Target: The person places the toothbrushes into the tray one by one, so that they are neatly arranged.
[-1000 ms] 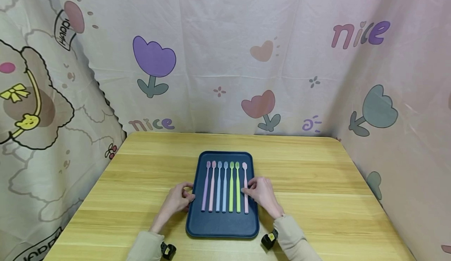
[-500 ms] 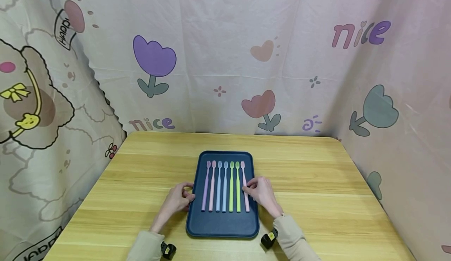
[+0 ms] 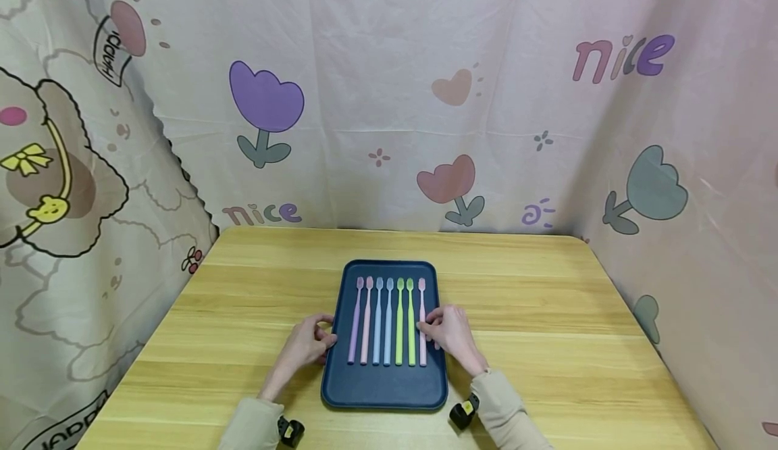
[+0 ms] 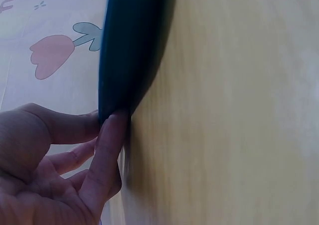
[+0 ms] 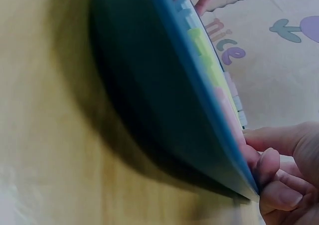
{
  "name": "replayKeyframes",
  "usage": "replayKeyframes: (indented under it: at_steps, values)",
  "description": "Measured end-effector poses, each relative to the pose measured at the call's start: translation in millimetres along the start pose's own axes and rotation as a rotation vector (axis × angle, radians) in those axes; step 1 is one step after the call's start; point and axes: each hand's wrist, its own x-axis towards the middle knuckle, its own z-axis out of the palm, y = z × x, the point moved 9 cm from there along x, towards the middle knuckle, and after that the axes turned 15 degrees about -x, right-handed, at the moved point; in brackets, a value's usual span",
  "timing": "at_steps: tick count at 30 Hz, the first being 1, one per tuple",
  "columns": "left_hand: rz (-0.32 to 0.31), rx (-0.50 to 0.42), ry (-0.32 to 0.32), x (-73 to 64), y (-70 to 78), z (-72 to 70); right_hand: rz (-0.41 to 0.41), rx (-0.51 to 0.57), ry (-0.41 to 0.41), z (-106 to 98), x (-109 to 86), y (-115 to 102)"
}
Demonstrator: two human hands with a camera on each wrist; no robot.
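A dark blue tray (image 3: 384,390) lies on the wooden table with several toothbrushes in a row, heads toward the far side. From left to right run a purple toothbrush (image 3: 354,332), a pink one, two blue toothbrushes (image 3: 387,328), two green toothbrushes (image 3: 410,332) and a second pink toothbrush (image 3: 422,354) at the right. My left hand (image 3: 306,344) pinches the tray's left rim; the left wrist view shows thumb and finger meeting at its edge (image 4: 112,75). Over the right rim, my right hand (image 3: 452,333) holds the rightmost pink toothbrush by its handle, which stands nearly parallel to the others.
The wooden table (image 3: 547,301) extends around the tray on all sides. A printed curtain (image 3: 365,98) hangs behind the table and along both sides. A small black camera (image 3: 290,431) is strapped at the left wrist, another camera (image 3: 463,413) at the right.
The rightmost pink toothbrush first tilts, its head swinging left toward the green ones, then straightens to line up with the row. The left hand and the tray stay in place.
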Motion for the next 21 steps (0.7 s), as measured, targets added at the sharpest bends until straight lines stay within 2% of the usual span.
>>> replayKeyframes:
  at_steps: [21]
  values:
    - [0.007,-0.002,0.0,1.1,0.6,0.1,-0.032,0.004,0.014,-2.4,-1.6,-3.4]
